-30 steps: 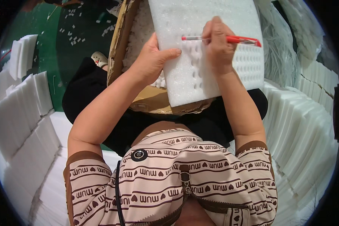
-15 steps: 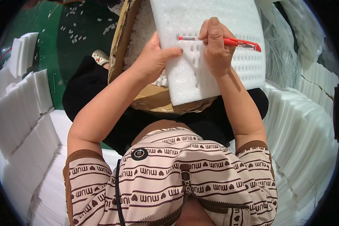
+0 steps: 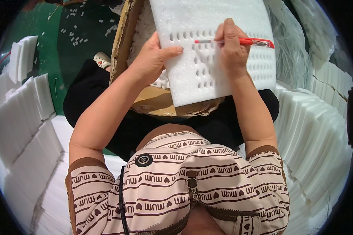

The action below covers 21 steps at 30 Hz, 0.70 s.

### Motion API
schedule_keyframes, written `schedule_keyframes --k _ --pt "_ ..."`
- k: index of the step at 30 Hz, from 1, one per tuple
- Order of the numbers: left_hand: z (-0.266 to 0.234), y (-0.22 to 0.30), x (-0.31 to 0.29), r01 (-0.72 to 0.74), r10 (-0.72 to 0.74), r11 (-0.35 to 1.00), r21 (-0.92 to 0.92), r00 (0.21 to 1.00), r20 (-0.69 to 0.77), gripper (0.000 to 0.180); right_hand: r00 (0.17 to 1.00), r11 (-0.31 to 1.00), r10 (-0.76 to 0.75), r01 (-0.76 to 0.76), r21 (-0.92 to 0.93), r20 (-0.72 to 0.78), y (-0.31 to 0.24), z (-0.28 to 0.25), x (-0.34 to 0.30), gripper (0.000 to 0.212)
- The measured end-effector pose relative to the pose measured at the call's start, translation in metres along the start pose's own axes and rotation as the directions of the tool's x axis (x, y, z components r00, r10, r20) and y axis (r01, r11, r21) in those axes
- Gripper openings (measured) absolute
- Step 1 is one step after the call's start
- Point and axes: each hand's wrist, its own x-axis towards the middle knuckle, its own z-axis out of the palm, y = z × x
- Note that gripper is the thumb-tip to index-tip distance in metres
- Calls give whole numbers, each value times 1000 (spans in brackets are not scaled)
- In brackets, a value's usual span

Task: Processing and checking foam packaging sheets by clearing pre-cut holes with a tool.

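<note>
A white foam sheet (image 3: 204, 17) with rows of small oblong holes lies tilted over an open cardboard box (image 3: 155, 101). My left hand (image 3: 155, 58) grips the sheet's left edge, thumb on top and fingers under it. In my right hand (image 3: 233, 51) is a red pen (image 3: 259, 42) with a clear barrel, pinched between thumb and fingers. It lies nearly level above the sheet, its red tip pointing left beside the upper rows of holes. My right hand and wrist cover part of the holes.
Small white foam bits (image 3: 139, 43) fill the box, and more foam bits (image 3: 76, 41) are scattered on the green floor (image 3: 47, 23). Stacked foam sheets stand on the left (image 3: 17, 117) and right (image 3: 313, 129). Clear plastic wrapping (image 3: 290, 51) hangs beyond the sheet's right edge.
The foam sheet and my left hand have shifted slightly left. My right hand has moved a little right with the pen, and more holes show in the upper row.
</note>
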Motion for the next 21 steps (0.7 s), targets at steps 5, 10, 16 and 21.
schedule_keyframes --k 5,10,16,21 --pt "1 0 0 48 -48 995 -90 999 5 44 990 990 143 -143 19 -7 -2 -10 -8 42" --pt "13 3 -3 75 -81 991 -112 995 -53 44 979 954 -70 122 -275 190 4 2 -12 34" --pt "10 2 -1 89 -93 992 -90 995 -44 45 934 906 -233 310 -289 271 11 10 -6 28" --pt "7 2 -1 81 -84 994 -79 996 -40 48 987 996 -79 82 -20 137 1 5 -10 23"
